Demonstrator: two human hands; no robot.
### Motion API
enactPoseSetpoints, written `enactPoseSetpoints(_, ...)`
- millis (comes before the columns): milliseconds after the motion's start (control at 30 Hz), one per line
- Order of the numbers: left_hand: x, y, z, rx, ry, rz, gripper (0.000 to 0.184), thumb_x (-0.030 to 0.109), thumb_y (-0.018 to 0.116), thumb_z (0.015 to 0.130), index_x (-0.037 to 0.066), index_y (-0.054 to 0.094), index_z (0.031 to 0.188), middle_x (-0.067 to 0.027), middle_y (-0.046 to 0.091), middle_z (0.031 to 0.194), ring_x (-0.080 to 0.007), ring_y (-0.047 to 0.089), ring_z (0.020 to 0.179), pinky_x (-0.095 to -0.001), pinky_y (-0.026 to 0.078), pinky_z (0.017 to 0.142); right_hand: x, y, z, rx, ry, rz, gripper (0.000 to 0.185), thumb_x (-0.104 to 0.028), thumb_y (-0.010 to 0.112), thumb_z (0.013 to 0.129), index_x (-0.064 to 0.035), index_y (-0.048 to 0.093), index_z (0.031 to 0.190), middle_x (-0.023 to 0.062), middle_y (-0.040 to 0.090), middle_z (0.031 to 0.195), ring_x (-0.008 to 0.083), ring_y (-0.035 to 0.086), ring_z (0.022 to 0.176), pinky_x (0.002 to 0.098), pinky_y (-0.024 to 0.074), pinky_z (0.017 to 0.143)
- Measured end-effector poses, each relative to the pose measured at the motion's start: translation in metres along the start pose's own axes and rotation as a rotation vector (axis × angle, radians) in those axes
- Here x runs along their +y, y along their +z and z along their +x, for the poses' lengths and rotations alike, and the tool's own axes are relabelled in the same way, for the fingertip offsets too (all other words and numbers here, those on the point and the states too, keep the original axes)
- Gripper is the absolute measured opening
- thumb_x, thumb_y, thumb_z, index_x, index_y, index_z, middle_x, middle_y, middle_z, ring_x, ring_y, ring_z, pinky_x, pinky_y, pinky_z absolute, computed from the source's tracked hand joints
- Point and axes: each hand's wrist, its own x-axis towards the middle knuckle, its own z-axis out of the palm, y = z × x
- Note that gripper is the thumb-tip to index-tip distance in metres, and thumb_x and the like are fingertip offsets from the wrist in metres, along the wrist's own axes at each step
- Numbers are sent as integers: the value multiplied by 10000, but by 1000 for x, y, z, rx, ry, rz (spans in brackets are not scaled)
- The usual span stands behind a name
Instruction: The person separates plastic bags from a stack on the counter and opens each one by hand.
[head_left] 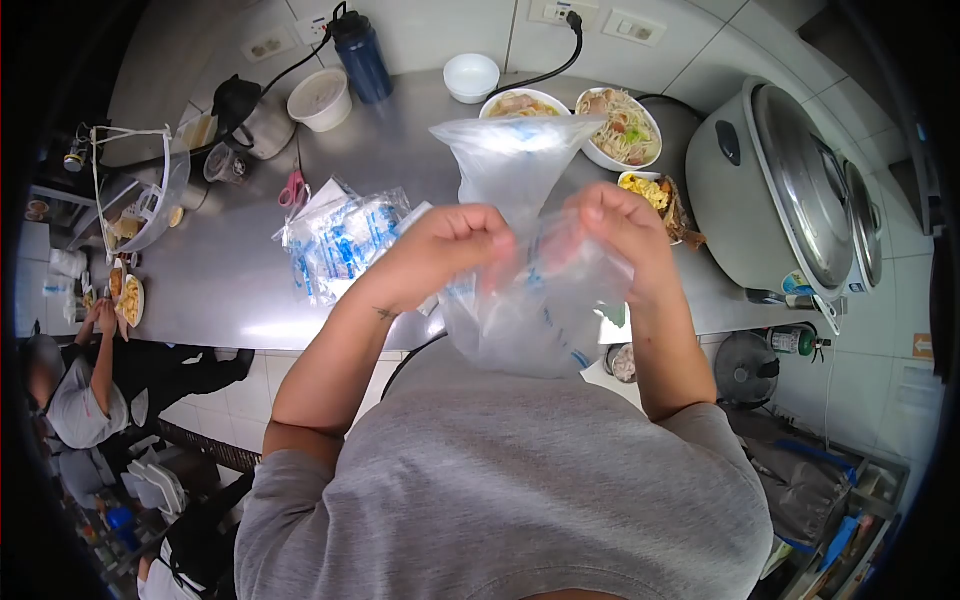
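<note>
A clear plastic bag (520, 320) hangs between my two hands, in front of my grey shirt. On its left side, my left hand (455, 250) pinches the film with curled fingers. My right hand (625, 235) grips the other side, its fingers bent in. The upper part of the bag flares out wide above my hands and partly covers two bowls of noodles (625, 128). Left of the bag, a pile of clear packets with blue print (345, 240) lies on the metal counter (220, 280). Just beyond my right hand is a dish with yellow food (648, 190).
A large rice cooker (730, 190) stands at the right. Along the back are a white bowl (471, 77), a lidded tub (320, 100), a blue bottle (361, 55) and a kettle (258, 125). Pink scissors (293, 188) lie by the packets. Another person (85, 400) works at far left.
</note>
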Motion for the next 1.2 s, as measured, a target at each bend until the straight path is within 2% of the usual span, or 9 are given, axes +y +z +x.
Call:
enactPoseSetpoints(300,48,-19,12,-160,78,-347,170,181,560,863,13,561,885,12,515,661,-65,489,514,-209,444,509,-35,-16,33,-452,-169,348,207,-198,578,850,-36,518,736,24,517,648,133,522,559,292,473,582)
enactPoseSetpoints(467,28,-47,49,349,-114,-569,256,152,562,841,-14,584,1036,-57,609,793,-150,596,678,-313,523,641,-14,-5,54,365,-3,179,144,-171,573,846,-31,554,823,20,544,689,145,513,548,286,470,548)
enactPoseSetpoints(533,-42,-77,74,438,-291,-623,158,109,546,829,-5,588,931,-73,604,820,-194,607,752,-334,516,665,40,-35,55,432,23,136,199,-201,556,859,-40,557,978,38,577,872,158,551,710,279,468,636)
enactPoseSetpoints(667,-90,-93,76,437,-79,-339,237,81,589,784,-28,582,994,-114,618,911,-175,602,754,-324,515,677,120,-117,77,338,297,-61,371,-184,571,835,-45,516,1174,68,550,1143,193,535,1038,333,449,838)
enactPoseSetpoints(767,-42,-79,55,500,151,131,310,80,633,767,-3,577,1060,-121,625,973,-165,605,756,-300,506,674,75,-81,72,341,-308,12,379,-184,623,801,-3,550,1127,82,586,1093,178,575,974,306,468,826)
enactPoseSetpoints(867,-17,-61,47,439,432,256,399,118,678,755,34,558,1126,-122,621,1043,-182,619,790,-285,496,704,25,-37,72,173,-397,144,464,-160,675,764,-3,519,1171,79,559,1145,166,535,1041,320,429,893)
enactPoseSetpoints(933,-24,-34,63,426,620,374,495,173,715,737,59,530,1182,-127,601,1119,-199,627,817,-279,489,725,45,-40,78,145,-374,-269,519,-139,704,738,-11,497,1197,80,561,1141,165,531,1043,317,427,892)
enactPoseSetpoints(1033,-76,-59,79,449,258,595,622,246,756,700,41,480,1218,-138,541,1215,-215,621,900,-279,478,776,91,-58,79,199,-147,-324,601,-130,756,695,-23,478,1217,86,558,1141,155,521,1041,302,420,892)
enactPoseSetpoints(1200,-103,-63,57,538,155,556,580,297,738,731,39,484,1184,-53,583,993,-112,535,681,-231,442,645,125,-66,53,311,-99,-524,594,-233,760,702,-12,496,1187,118,569,1122,197,545,1026,321,432,873)
